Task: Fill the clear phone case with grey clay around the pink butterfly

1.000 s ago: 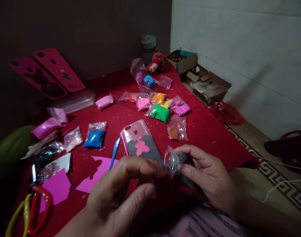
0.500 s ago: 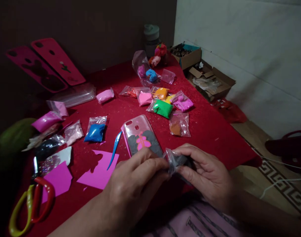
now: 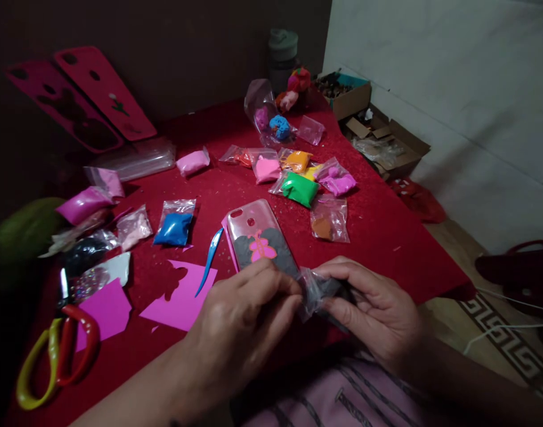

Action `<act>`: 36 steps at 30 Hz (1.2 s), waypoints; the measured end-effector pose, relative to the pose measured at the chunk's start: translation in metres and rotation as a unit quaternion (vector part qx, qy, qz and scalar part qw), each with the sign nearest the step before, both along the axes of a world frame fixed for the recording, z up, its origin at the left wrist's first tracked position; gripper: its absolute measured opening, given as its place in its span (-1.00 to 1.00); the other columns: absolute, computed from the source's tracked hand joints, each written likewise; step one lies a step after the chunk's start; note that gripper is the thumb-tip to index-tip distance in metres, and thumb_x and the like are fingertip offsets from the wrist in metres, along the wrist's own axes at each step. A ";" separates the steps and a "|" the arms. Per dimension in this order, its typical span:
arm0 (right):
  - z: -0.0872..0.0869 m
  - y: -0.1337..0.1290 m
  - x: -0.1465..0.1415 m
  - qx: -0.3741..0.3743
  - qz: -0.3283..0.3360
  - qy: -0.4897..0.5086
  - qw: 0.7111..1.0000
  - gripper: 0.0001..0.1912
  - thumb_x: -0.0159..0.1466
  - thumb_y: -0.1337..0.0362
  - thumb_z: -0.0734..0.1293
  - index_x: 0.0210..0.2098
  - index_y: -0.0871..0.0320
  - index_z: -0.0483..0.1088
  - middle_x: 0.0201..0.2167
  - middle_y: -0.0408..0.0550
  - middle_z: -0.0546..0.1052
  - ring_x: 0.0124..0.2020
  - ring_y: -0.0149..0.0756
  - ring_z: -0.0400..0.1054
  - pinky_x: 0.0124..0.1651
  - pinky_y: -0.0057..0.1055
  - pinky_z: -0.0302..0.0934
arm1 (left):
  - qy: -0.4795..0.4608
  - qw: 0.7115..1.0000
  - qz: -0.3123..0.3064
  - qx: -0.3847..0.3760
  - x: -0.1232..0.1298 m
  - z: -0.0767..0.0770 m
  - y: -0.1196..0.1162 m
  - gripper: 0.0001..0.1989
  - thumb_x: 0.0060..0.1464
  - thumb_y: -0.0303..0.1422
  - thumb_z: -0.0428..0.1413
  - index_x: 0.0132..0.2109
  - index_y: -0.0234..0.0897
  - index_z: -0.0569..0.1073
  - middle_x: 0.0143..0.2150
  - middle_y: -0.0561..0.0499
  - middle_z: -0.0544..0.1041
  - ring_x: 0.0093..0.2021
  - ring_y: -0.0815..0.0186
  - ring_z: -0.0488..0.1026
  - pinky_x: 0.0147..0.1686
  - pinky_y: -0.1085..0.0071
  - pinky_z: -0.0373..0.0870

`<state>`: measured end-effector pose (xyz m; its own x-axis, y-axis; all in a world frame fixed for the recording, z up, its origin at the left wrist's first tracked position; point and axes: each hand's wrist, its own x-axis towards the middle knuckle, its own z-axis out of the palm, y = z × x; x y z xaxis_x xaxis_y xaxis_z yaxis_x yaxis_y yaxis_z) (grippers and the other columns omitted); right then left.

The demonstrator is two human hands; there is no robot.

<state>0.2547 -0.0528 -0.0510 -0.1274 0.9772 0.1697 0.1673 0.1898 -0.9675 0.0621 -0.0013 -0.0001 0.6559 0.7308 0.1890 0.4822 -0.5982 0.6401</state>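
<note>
A clear plastic bag of dark grey clay (image 3: 327,289) is held over the table's front edge. My right hand (image 3: 378,311) grips its filled part between thumb and fingers. My left hand (image 3: 248,311) pinches at the bag's open end, its fingertips pressed together. Just beyond my left hand lies a clear phone case (image 3: 257,222) with dark grey clay and a pink butterfly outlined in orange; its lower part is partly hidden by my fingers. A blue modelling tool (image 3: 209,261) rests left of the case, partly on a cut pink sheet (image 3: 175,305).
Scissors (image 3: 78,344) with red and yellow handles lie at the left. Bags of clay, including blue (image 3: 173,229), green (image 3: 299,188) and brown (image 3: 322,228), spread over the red cloth (image 3: 387,249). Two pink cases (image 3: 106,89) lean at the back left; cardboard boxes (image 3: 400,142) stand right.
The camera view has shifted slightly, so the table items appear higher. My left fingers have moved a little at the bag's end. My right hand keeps its hold.
</note>
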 end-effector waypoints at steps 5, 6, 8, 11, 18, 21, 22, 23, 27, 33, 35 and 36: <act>0.000 0.000 0.001 -0.010 -0.004 0.004 1.000 -0.80 0.29 0.40 0.31 -0.10 0.09 0.41 -0.25 -0.11 0.51 -0.23 -0.39 0.43 -0.15 -0.52 0.32 | -0.004 1.000 -0.016 0.002 -0.004 -0.002 0.000 -0.86 0.18 -0.57 0.09 -0.21 -0.27 0.48 -0.38 0.08 0.49 -0.42 0.47 0.45 -0.44 0.61 0.36; 0.000 0.000 0.001 -0.014 0.000 0.003 1.000 -0.80 0.30 0.40 0.30 -0.09 0.09 0.41 -0.24 -0.11 0.51 -0.22 -0.38 0.43 -0.15 -0.51 0.32 | 0.004 0.999 -0.020 0.030 -0.005 -0.003 -0.002 -0.86 0.20 -0.55 0.08 -0.17 -0.26 0.48 -0.36 0.07 0.47 -0.42 0.46 0.45 -0.46 0.60 0.35; 0.000 0.000 0.001 -0.028 0.009 0.009 1.000 -0.80 0.30 0.39 0.29 -0.09 0.09 0.41 -0.22 -0.09 0.50 -0.20 -0.36 0.43 -0.13 -0.49 0.32 | 0.034 0.996 -0.040 0.067 -0.006 -0.004 -0.007 -0.84 0.24 -0.52 0.05 -0.10 -0.24 0.47 -0.33 0.05 0.46 -0.44 0.45 0.42 -0.50 0.57 0.31; 0.000 0.001 0.001 -0.061 0.016 0.028 0.998 -0.81 0.31 0.38 0.29 -0.08 0.09 0.40 -0.19 -0.08 0.50 -0.15 -0.32 0.43 -0.09 -0.43 0.32 | 0.078 0.991 -0.081 0.071 -0.006 -0.003 -0.012 -0.79 0.26 -0.51 0.01 -0.01 -0.25 0.44 -0.28 0.01 0.46 -0.41 0.42 0.42 -0.47 0.53 0.32; 0.002 0.003 0.000 -0.061 0.005 0.035 0.998 -0.82 0.30 0.36 0.31 -0.11 0.04 0.41 -0.25 -0.18 0.51 -0.22 -0.42 0.43 -0.13 -0.53 0.30 | 0.059 0.995 0.016 0.082 0.004 -0.006 -0.008 -0.83 0.21 -0.53 -0.01 -0.31 -0.30 0.43 -0.42 0.04 0.47 -0.52 0.43 0.42 -0.55 0.55 0.35; 0.001 0.002 0.000 -0.049 0.000 0.030 0.998 -0.80 0.30 0.37 0.32 -0.09 0.04 0.41 -0.23 -0.17 0.52 -0.21 -0.42 0.43 -0.13 -0.53 0.30 | 0.022 0.998 0.041 0.040 0.005 -0.004 -0.003 -0.86 0.13 -0.59 0.05 -0.35 -0.30 0.42 -0.45 0.08 0.49 -0.49 0.48 0.46 -0.48 0.62 0.38; 0.000 0.002 0.000 -0.046 -0.002 0.028 0.999 -0.80 0.30 0.37 0.31 -0.09 0.04 0.41 -0.23 -0.16 0.52 -0.22 -0.41 0.43 -0.13 -0.52 0.30 | 0.016 0.999 0.034 0.024 0.005 -0.003 -0.002 -0.86 0.12 -0.60 0.07 -0.35 -0.30 0.42 -0.44 0.10 0.49 -0.48 0.49 0.46 -0.46 0.64 0.38; -0.001 0.001 0.000 -0.042 -0.005 0.026 0.999 -0.81 0.30 0.37 0.31 -0.09 0.05 0.42 -0.23 -0.14 0.52 -0.21 -0.39 0.43 -0.13 -0.51 0.31 | 0.018 0.999 0.027 0.016 0.004 -0.003 -0.002 -0.86 0.13 -0.59 0.07 -0.34 -0.29 0.42 -0.43 0.10 0.50 -0.46 0.49 0.47 -0.45 0.65 0.38; -0.003 0.000 -0.002 -0.019 -0.009 0.003 1.000 -0.80 0.31 0.39 0.29 -0.08 0.07 0.40 -0.20 -0.10 0.50 -0.18 -0.37 0.42 -0.10 -0.49 0.32 | 0.066 0.994 -0.007 0.087 -0.002 -0.008 -0.006 -0.89 0.26 -0.48 0.02 -0.19 -0.27 0.44 -0.34 0.03 0.50 -0.43 0.40 0.48 -0.51 0.54 0.37; -0.002 0.000 -0.005 0.029 -0.018 -0.035 0.999 -0.75 0.30 0.46 0.28 -0.06 0.08 0.37 -0.20 -0.12 0.49 -0.15 -0.44 0.41 -0.06 -0.56 0.29 | 0.090 0.989 -0.006 0.115 -0.001 -0.012 -0.013 -0.86 0.23 -0.53 -0.01 -0.28 -0.28 0.40 -0.43 0.06 0.44 -0.52 0.38 0.38 -0.59 0.48 0.25; -0.001 -0.001 -0.004 0.013 -0.014 -0.030 0.999 -0.76 0.31 0.44 0.28 -0.06 0.07 0.38 -0.19 -0.11 0.50 -0.15 -0.42 0.42 -0.07 -0.55 0.30 | 0.060 0.997 0.027 0.031 0.002 -0.007 -0.011 -0.86 0.14 -0.55 0.03 -0.36 -0.28 0.39 -0.50 0.10 0.42 -0.56 0.43 0.36 -0.59 0.52 0.23; -0.001 -0.002 -0.004 0.002 -0.012 -0.024 1.000 -0.76 0.31 0.43 0.28 -0.06 0.07 0.38 -0.19 -0.12 0.50 -0.16 -0.42 0.42 -0.09 -0.55 0.31 | 0.035 0.998 0.040 -0.045 0.002 -0.004 -0.008 -0.86 0.10 -0.55 0.05 -0.40 -0.28 0.38 -0.52 0.12 0.42 -0.57 0.46 0.35 -0.58 0.55 0.23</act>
<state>0.2508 -0.0544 -0.0520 -0.1111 0.9796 0.1675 0.2183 0.1885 -0.9575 0.0643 -0.0097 -0.0038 0.6047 0.7928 0.0765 0.5713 -0.4987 0.6519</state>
